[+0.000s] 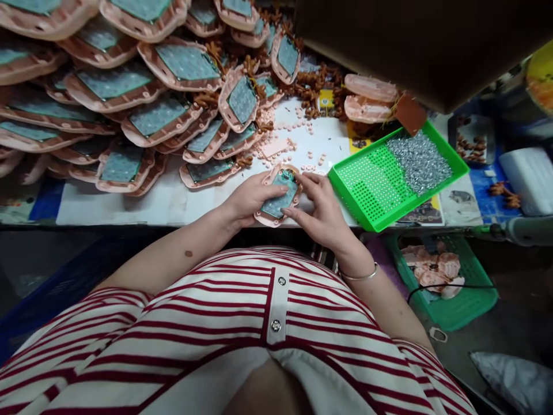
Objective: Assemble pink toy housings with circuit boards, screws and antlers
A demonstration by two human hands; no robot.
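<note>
- Holding a pink shell (279, 199) at the table's (164, 202) near edge, the left hand (250, 197) was clamped along its left side
- The right hand (322, 210) gripped its right side, fingers curled over the top
- The shell was a rounded, peach-pink casing with a grey-green circuit board set in its face
- Similar shells (155, 115) lay heaped beyond, with a green tray (371, 184) of small metal screws just to the right

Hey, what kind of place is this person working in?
Probably a small assembly workshop. Both hands, left hand and right hand, hold a pink shell with a circuit board; many like it lie in a pile, beside a green tray of screws.
</note>
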